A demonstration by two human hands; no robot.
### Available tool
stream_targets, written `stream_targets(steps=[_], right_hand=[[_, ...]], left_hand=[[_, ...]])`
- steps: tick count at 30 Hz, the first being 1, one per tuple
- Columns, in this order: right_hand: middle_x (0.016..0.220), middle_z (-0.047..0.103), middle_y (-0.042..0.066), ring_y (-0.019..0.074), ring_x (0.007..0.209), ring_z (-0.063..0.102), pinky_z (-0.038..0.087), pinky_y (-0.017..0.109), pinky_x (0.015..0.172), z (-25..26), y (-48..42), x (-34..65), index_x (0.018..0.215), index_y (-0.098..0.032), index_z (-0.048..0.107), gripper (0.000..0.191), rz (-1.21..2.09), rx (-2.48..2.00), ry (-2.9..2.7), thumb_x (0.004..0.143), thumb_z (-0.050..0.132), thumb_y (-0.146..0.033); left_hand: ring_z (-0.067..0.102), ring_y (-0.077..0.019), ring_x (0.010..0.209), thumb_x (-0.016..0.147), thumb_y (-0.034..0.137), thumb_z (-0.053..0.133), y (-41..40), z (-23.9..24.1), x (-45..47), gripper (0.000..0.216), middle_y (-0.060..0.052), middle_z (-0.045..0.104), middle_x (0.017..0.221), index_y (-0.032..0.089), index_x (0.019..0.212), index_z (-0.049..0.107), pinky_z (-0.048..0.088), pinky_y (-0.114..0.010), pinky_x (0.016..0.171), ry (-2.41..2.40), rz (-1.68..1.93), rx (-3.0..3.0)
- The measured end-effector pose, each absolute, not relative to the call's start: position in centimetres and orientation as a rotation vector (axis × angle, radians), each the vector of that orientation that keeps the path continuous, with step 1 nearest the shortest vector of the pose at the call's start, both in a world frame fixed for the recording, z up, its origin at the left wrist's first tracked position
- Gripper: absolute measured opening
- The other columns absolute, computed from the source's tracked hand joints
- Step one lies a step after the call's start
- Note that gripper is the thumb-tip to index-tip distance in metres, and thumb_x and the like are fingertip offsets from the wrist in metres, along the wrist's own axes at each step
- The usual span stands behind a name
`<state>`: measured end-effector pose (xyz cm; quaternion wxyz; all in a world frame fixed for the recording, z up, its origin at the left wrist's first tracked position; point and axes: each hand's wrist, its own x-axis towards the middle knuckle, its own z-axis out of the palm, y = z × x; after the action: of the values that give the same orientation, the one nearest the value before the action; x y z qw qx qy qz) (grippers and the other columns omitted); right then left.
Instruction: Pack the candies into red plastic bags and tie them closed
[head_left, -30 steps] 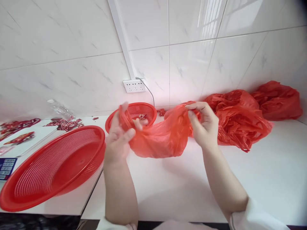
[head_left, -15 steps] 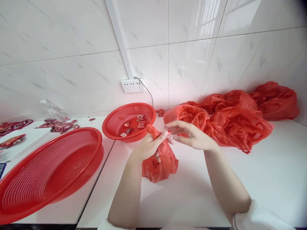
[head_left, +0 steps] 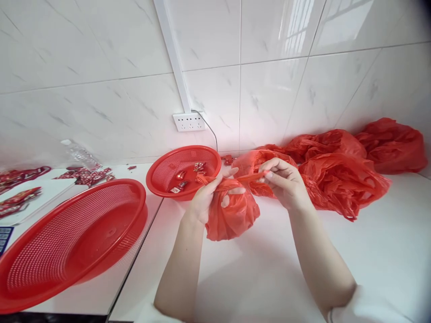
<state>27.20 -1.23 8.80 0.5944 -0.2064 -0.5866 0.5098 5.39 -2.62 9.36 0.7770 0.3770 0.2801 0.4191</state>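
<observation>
A bulging red plastic bag [head_left: 232,220] hangs from my left hand [head_left: 209,197] over the white table. The fingers of that hand are wrapped round the bag's gathered neck, and some of them show through the thin film. My right hand [head_left: 281,181] pinches one end of the bag's handle strip and stretches it out to the right. What the bag contains is hidden. Just behind my left hand stands a round red basket [head_left: 158,177] with several small wrapped packets [head_left: 182,184] in it.
A large red basket [head_left: 30,242] fills the left side. Crumpled red plastic bags [head_left: 340,179] are heaped at the back right. Behind the large basket lie a clear bottle [head_left: 81,154], red packets [head_left: 89,176] and a white tray [head_left: 57,188]. A socket strip [head_left: 189,122] is on the wall.
My right hand has closed on the handle strip and drawn it to the right, where before its fingers were loosely spread. The bag has risen slightly and swung right.
</observation>
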Motion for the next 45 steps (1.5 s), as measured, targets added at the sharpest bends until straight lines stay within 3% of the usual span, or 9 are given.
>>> stream_targets(steps=[5, 11, 14, 19, 23, 26, 32, 39, 45], right_hand=[[0.084, 0.066, 0.003, 0.016, 0.08, 0.062, 0.052, 0.034, 0.076, 10.6, -4.3, 26.6, 0.085, -0.02, 0.067, 0.018, 1.069, -0.356, -2.049, 0.081, 0.058, -0.006], [0.089, 0.065, 0.003, 0.0151, 0.083, 0.063, 0.053, 0.031, 0.076, 10.5, -3.9, 26.9, 0.087, -0.02, 0.065, 0.023, 1.094, -0.168, -2.13, 0.082, 0.051, -0.002], [0.108, 0.06, 0.005, 0.0174, 0.104, 0.058, 0.049, 0.037, 0.092, 9.8, -3.1, 26.5, 0.101, -0.023, 0.061, 0.022, 1.023, -0.268, -1.845, 0.085, 0.056, -0.009], [0.129, 0.049, 0.009, 0.0197, 0.112, 0.056, 0.051, 0.041, 0.094, 8.3, -2.2, 24.6, 0.142, -0.03, 0.034, 0.07, 1.315, -0.311, -1.879, 0.081, 0.066, -0.017], [0.124, 0.052, 0.007, 0.0177, 0.109, 0.056, 0.051, 0.039, 0.094, 7.6, -1.8, 24.0, 0.144, -0.03, 0.033, 0.069, 1.304, -0.47, -1.792, 0.083, 0.064, -0.018], [0.119, 0.058, 0.006, 0.0174, 0.103, 0.058, 0.052, 0.037, 0.091, 7.7, -1.7, 24.0, 0.135, -0.026, 0.047, 0.06, 1.378, -0.484, -1.788, 0.08, 0.07, -0.022], [0.08, 0.066, 0.003, 0.0112, 0.064, 0.057, 0.051, 0.027, 0.062, 7.9, -1.6, 23.8, 0.087, -0.016, 0.07, 0.022, 1.438, -0.506, -1.7, 0.086, 0.064, -0.038], [0.049, 0.046, -0.003, 0.0088, 0.046, 0.04, 0.033, 0.023, 0.045, 7.8, -0.9, 24.7, 0.067, -0.017, 0.063, 0.042, 1.444, -0.634, -1.434, 0.089, 0.054, -0.051], [0.055, 0.028, -0.003, 0.0108, 0.047, 0.026, 0.022, 0.026, 0.042, 9.5, -1.0, 28.0, 0.055, -0.021, 0.04, 0.047, 1.121, -0.684, -1.25, 0.086, 0.057, -0.052]], left_hand=[[0.058, -0.0107, 0.057, 0.09, 0.038, 0.055, -3.2, 9.6, 6.0, 0.037, 0.002, 0.056, 0.055, 0.022, 0.124, 0.06, 0.049, -0.022, 0.062, 0.653, 0.902, 0.799], [0.056, -0.0078, 0.054, 0.076, 0.022, 0.066, -3.8, 9.9, 5.6, 0.01, 0.0, 0.062, 0.072, 0.018, 0.085, 0.065, 0.047, -0.021, 0.058, 0.691, 0.922, 1.012], [0.059, -0.0097, 0.054, 0.081, 0.025, 0.064, -4.7, 10.3, 5.5, 0.017, 0.001, 0.061, 0.068, 0.019, 0.097, 0.063, 0.048, -0.023, 0.059, 0.711, 0.872, 1.316], [0.061, -0.0117, 0.054, 0.095, 0.038, 0.044, -6.2, 10.9, 6.0, 0.031, 0.002, 0.062, 0.068, 0.024, 0.119, 0.059, 0.051, -0.027, 0.059, 0.893, 1.016, 1.644], [0.065, -0.0184, 0.099, 0.096, 0.031, 0.045, -5.9, 10.8, 6.2, 0.027, -0.005, 0.069, 0.106, 0.023, 0.109, 0.068, 0.05, -0.034, 0.091, 1.133, 1.425, 2.022], [0.055, -0.0204, 0.121, 0.097, 0.026, 0.043, -5.2, 10.5, 6.1, 0.029, -0.005, 0.063, 0.124, 0.024, 0.112, 0.067, 0.044, -0.038, 0.104, 1.036, 1.535, 2.146], [0.054, -0.022, 0.123, 0.098, 0.027, 0.04, -4.5, 9.7, 6.5, 0.033, -0.008, 0.059, 0.13, 0.024, 0.124, 0.061, 0.046, -0.041, 0.103, 0.896, 1.416, 2.108], [0.056, -0.0219, 0.121, 0.099, 0.033, 0.035, -4.0, 9.2, 4.8, 0.04, -0.008, 0.059, 0.133, 0.025, 0.133, 0.055, 0.047, -0.039, 0.1, 1.121, 1.294, 2.089], [0.061, -0.0211, 0.114, 0.097, 0.026, 0.041, -4.3, 10.4, 0.9, 0.035, -0.004, 0.065, 0.125, 0.025, 0.124, 0.063, 0.046, -0.04, 0.102, 1.144, 1.494, 2.32]])
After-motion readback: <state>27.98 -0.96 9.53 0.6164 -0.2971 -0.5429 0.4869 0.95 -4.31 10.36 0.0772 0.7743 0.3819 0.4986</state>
